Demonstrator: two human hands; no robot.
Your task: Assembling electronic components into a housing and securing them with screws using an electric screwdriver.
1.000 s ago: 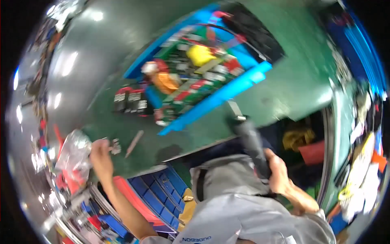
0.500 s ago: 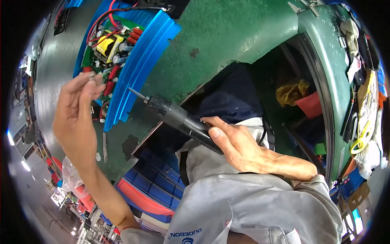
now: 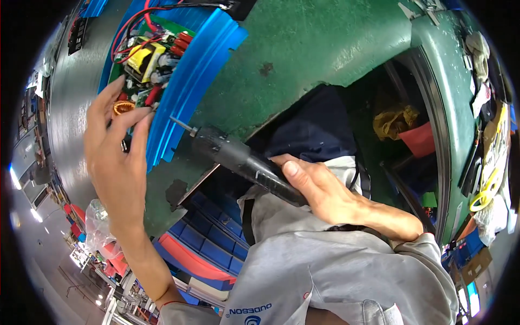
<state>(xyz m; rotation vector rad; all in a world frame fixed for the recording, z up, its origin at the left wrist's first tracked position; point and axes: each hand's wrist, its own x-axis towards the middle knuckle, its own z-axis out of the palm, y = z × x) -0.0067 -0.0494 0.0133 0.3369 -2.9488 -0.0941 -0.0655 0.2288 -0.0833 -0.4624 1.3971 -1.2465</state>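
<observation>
My right hand (image 3: 325, 197) is wrapped around the rear of a black electric screwdriver (image 3: 244, 165). Its thin bit points up and left, with the tip close to the near wall of a blue finned metal housing (image 3: 187, 89). Inside that housing sits a green circuit board (image 3: 172, 27) with a yellow transformer (image 3: 142, 60), red parts and several capacitors. Over the board's near end is my left hand (image 3: 116, 157), thumb and one fingertip pressed together at the housing wall. Whatever they pinch is hidden. Another finger stretches past a copper-wound ring coil (image 3: 123, 107).
The housing rests on a green worktop (image 3: 303, 43) with worn patches. Red and black wires (image 3: 122, 46) loop over the housing's far end. Below the worktop edge are blue bins (image 3: 211, 233). Scissors with yellow handles (image 3: 482, 197) and bags hang at the far right.
My left hand has moved from beside the housing to over the board, bringing a small metallic piece with it. That piece no longer shows. The screwdriver has barely shifted.
</observation>
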